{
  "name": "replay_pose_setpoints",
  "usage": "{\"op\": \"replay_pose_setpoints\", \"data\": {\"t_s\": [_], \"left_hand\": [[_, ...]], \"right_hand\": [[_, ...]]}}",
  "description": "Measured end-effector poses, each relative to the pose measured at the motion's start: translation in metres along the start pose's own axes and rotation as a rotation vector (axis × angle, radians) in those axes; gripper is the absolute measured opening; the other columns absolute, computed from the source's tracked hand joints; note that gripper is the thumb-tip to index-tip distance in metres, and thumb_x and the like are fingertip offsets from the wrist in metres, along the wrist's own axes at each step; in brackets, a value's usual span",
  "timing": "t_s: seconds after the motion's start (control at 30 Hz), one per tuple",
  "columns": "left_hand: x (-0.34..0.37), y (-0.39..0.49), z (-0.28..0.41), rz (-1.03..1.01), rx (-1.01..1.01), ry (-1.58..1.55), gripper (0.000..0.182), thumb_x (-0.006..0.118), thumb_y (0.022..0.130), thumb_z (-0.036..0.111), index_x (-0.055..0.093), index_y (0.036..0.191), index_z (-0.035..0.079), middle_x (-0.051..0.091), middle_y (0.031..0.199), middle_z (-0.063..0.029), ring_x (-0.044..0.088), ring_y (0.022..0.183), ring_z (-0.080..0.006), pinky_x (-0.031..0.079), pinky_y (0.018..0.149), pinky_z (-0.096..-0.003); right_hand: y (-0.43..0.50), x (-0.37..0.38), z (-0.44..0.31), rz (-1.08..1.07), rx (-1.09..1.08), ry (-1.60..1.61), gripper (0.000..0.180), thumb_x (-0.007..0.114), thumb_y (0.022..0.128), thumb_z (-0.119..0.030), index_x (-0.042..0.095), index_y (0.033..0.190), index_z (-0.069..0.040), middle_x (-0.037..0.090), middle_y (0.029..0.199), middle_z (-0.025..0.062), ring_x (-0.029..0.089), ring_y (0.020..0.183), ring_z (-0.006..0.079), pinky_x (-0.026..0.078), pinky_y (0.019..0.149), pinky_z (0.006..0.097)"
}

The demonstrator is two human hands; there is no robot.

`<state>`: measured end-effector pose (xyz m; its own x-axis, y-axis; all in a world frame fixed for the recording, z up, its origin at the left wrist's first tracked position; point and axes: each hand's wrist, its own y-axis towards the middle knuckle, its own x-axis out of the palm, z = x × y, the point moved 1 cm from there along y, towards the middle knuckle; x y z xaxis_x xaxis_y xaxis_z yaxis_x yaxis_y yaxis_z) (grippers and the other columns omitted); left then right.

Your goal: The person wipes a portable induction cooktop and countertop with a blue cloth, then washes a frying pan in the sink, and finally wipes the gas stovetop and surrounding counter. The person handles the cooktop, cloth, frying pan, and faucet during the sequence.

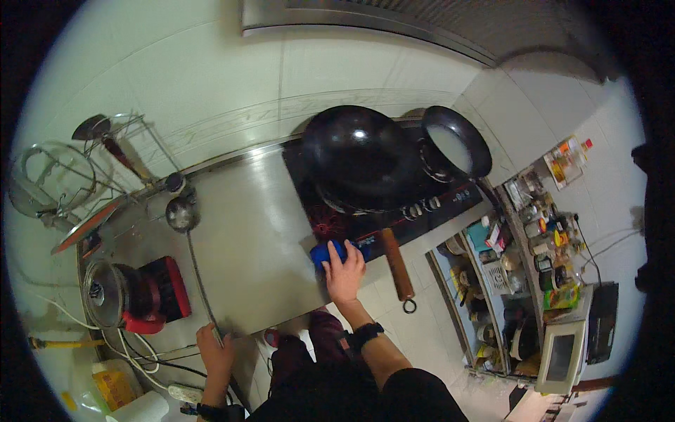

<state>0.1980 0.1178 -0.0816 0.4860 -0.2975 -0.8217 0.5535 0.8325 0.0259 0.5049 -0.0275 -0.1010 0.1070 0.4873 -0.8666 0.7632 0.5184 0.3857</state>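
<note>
My left hand (215, 345) grips the handle end of a long metal ladle (182, 213), whose bowl points up towards the wall. Under the fingers of my right hand (344, 271) is a blue cloth (328, 254), pressed at the near left corner of the black glass cooktop (448, 211), by the steel counter (253, 248). Just beyond it a large black wok (358, 147) sits on the left burner, its wooden handle (398, 264) reaching out over the front edge. A smaller black pan (456, 142) leans on the right burner.
Left on the counter are a red-based blender-like appliance (158, 295), cables and a wire rack (121, 153) with lids. A range hood (369, 26) hangs above. Shelves (480, 264) with jars and a white microwave oven (563, 353) stand at the right.
</note>
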Motion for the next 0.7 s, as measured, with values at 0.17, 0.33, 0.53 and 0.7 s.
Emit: {"op": "replay_pose_setpoints", "data": {"t_s": [0.17, 0.33, 0.53, 0.7], "left_hand": [[-0.005, 0.005, 0.048, -0.151, -0.005, -0.150, 0.037, 0.065, 0.074, 0.006, 0.051, 0.109, 0.002, 0.051, 0.104, -0.0136, 0.054, 0.089, -0.0249, 0.047, 0.074, -0.0328], [0.025, 0.020, 0.136, -0.330, 0.036, -0.218, 0.033, 0.066, 0.077, 0.010, 0.054, 0.108, 0.003, 0.053, 0.103, -0.0134, 0.055, 0.091, -0.0233, 0.051, 0.066, -0.0305], [0.094, 0.010, 0.211, -0.475, -0.045, -0.375, 0.026, 0.064, 0.081, 0.013, 0.056, 0.103, 0.002, 0.058, 0.094, -0.0075, 0.055, 0.086, -0.0169, 0.047, 0.070, -0.0282], [0.148, -0.002, 0.239, -0.709, -0.219, -0.233, 0.027, 0.061, 0.083, 0.018, 0.058, 0.103, 0.000, 0.061, 0.093, -0.0153, 0.060, 0.090, -0.0215, 0.046, 0.077, -0.0313]], "right_hand": [[0.007, 0.025, 0.026, -0.316, -0.114, -0.026, 0.056, 0.065, 0.076, -0.023, 0.046, 0.128, -0.023, 0.035, 0.134, 0.0112, 0.037, 0.117, 0.0328, 0.038, 0.089, 0.0476], [0.029, 0.028, 0.102, -0.290, -0.499, 0.179, 0.054, 0.068, 0.073, -0.026, 0.051, 0.124, -0.026, 0.050, 0.123, 0.0008, 0.045, 0.111, 0.0261, 0.043, 0.082, 0.0423], [0.055, -0.006, 0.223, -0.121, -0.065, -0.009, 0.047, 0.065, 0.075, -0.030, 0.054, 0.121, -0.030, 0.052, 0.116, 0.0019, 0.048, 0.103, 0.0276, 0.041, 0.075, 0.0438], [0.045, -0.002, 0.202, -0.150, -0.036, 0.044, 0.055, 0.067, 0.073, -0.033, 0.050, 0.125, -0.030, 0.047, 0.123, 0.0061, 0.045, 0.109, 0.0312, 0.042, 0.078, 0.0455]]}}
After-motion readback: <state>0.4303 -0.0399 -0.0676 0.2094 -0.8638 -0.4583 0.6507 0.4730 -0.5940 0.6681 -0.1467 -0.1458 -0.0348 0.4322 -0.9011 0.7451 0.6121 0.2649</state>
